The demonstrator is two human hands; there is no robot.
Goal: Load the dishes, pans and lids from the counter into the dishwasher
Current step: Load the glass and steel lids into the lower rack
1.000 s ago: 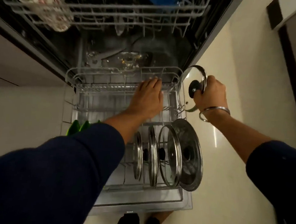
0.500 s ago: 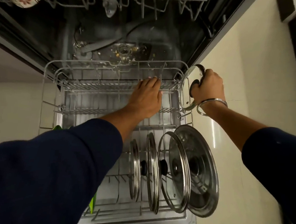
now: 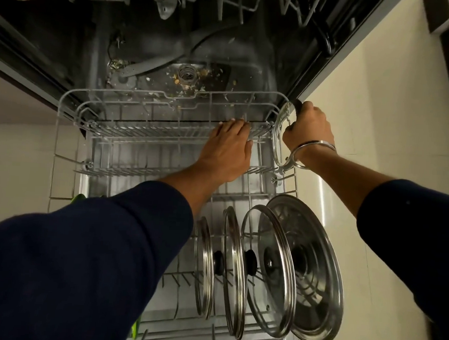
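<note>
Lower rack [image 3: 153, 103] pulled out of dishwasher; right hand [image 3: 310, 128] grip curled round knob of glass lid [image 3: 278, 136], lid upright on edge at rack's far right corner; left hand [image 3: 227, 151] flat, fingers straight, pressing rack's far tines; four lids [image 3: 272, 268] standing upright at rack's near right
</note>
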